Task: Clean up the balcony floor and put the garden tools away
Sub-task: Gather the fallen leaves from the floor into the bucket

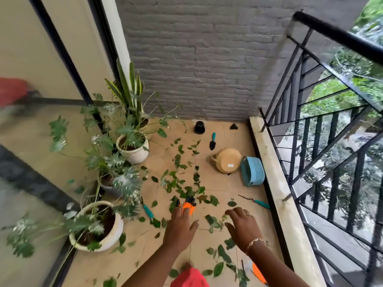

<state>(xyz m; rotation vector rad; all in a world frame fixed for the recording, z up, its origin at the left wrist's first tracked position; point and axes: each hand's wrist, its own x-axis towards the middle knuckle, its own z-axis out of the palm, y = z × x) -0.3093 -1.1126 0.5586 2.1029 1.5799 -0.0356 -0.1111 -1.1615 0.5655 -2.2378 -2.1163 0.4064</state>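
Note:
Green leaves (182, 183) and cut stems lie scattered over the tan balcony floor (226, 189). My left hand (180, 226) reaches down, its fingertips at an orange and black garden glove (189, 205) among the leaves; whether it grips the glove is unclear. To its right my right hand (243, 227) hovers open above the floor. A teal-handled trowel (212, 141) lies near the back wall. Another teal-handled tool (256, 201) lies by the right curb, and a third (148, 210) beside the near pot. An orange object (258, 273) lies by my right forearm.
Three white potted plants (132, 150) (107, 183) (99, 226) line the left glass door. A tipped woven basket (227, 160) and a blue plastic basket (252, 170) sit at the right. A black pot (200, 127) stands by the brick wall. A black railing (323, 129) bounds the right.

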